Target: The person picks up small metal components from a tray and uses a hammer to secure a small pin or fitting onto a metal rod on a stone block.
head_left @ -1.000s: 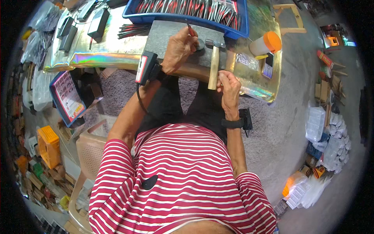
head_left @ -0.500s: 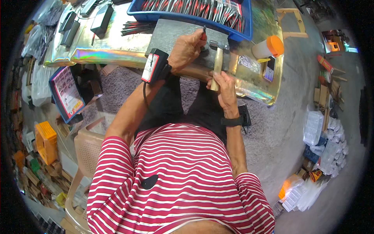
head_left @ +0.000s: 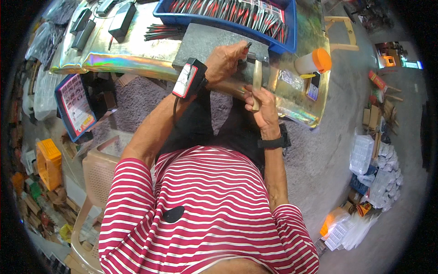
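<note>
My left hand is closed around a slim red-and-black piece over a grey metal block. Only the dark tip and a bit of red show; the fingers cover the remainder. In my right hand is a hammer, gripped low on its pale wooden handle. Its metal head lies close beside my left fingers, partly hidden by them, and I cannot tell if it touches the piece. Behind the block, a blue tray holds many similar slim red-and-black pieces.
A bundle of dark slim pieces lies left of the block. On the shiny table cover are black boxy devices, an orange-lidded jar and a phone. A plastic chair stands at left; bags and boxes lie at right.
My left hand has moved right over the block, bringing the slim piece next to the hammer's head. My right hand keeps its hold on the handle.
</note>
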The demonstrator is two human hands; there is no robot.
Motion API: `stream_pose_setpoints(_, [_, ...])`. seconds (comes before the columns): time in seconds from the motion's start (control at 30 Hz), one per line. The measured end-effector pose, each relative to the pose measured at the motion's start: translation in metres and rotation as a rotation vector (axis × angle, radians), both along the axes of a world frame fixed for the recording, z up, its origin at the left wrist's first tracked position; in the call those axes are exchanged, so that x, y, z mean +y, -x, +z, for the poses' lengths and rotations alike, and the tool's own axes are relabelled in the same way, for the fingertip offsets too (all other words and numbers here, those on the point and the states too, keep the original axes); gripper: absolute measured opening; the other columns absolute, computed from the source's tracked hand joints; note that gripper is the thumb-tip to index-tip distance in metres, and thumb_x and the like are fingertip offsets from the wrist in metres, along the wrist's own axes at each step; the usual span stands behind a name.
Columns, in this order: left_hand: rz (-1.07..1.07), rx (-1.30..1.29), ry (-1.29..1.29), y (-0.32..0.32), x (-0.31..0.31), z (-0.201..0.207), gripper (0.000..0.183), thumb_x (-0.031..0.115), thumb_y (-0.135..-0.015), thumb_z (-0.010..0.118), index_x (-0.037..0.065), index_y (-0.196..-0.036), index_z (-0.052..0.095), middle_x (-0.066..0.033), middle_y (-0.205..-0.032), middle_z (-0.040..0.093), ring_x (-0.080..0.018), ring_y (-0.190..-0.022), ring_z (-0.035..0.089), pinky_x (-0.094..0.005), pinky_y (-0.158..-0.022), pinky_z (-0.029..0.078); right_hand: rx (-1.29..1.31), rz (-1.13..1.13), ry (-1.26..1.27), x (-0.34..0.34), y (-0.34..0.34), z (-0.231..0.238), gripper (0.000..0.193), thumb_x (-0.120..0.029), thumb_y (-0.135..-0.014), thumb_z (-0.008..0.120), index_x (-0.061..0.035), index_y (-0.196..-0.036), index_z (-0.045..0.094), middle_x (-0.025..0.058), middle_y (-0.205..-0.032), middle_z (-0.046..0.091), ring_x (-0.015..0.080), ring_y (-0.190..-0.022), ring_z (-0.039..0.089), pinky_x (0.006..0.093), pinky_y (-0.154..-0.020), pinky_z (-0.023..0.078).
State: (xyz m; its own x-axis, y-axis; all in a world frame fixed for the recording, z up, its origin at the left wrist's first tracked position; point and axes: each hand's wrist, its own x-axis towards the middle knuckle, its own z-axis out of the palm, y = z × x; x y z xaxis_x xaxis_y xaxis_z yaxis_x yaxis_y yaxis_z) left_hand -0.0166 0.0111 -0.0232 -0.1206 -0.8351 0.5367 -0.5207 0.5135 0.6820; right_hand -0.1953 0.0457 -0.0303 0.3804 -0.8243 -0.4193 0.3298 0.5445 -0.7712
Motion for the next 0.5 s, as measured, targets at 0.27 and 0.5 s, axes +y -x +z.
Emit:
stream_pose_setpoints(0.27, [0.046, -0.029, 0.041, 0.003, -0.001, -0.008, 0.015, -0.004, -0.070, 0.048, 0.005, -0.080, 0.041, -0.0114, -0.067, 0.051, -0.0275, -0.060, 0.055, -0.0311, -0.051, 0.043, 0.359, -0.019, 0.171, 0.001, 0.009, 0.036, 0.017, -0.016, -0.081, 0.050, 0.0006, -0.077, 0.050, 0.0031, -0.057, 0.047, 0.0029, -0.043, 0.037, 0.0159, -0.032, 0.026])
stream_pose_setpoints(0.5, [0.017, -0.024, 0.018, 0.003, 0.000, -0.005, 0.014, -0.004, -0.073, 0.044, 0.005, -0.083, 0.041, -0.0129, -0.069, 0.053, -0.0299, -0.063, 0.056, -0.0323, -0.052, 0.045, 0.873, -0.045, 1.039, 0.006, 0.010, 0.114, 0.018, -0.019, -0.084, 0.049, -0.0019, -0.079, 0.052, -0.0020, -0.056, 0.044, 0.0040, -0.046, 0.039, 0.0196, -0.039, 0.030])
